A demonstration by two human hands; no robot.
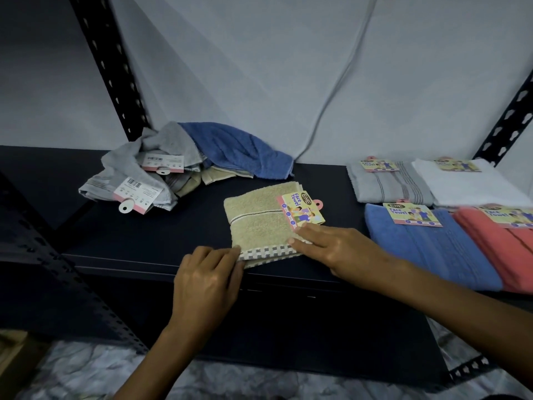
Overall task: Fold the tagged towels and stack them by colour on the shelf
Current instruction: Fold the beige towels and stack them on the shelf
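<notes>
A folded beige towel with a colourful tag lies on the dark shelf near its front edge. My left hand pinches the towel's front left corner at the checked border. My right hand lies flat on the towel's right side, fingers straight, just below the tag. An unfolded heap of grey, blue and beige towels sits at the back left. Folded towels lie at the right: grey, white, blue and coral.
Black perforated shelf posts rise at the back left and back right. A grey cable hangs down the wall behind. Patterned floor shows below the shelf front.
</notes>
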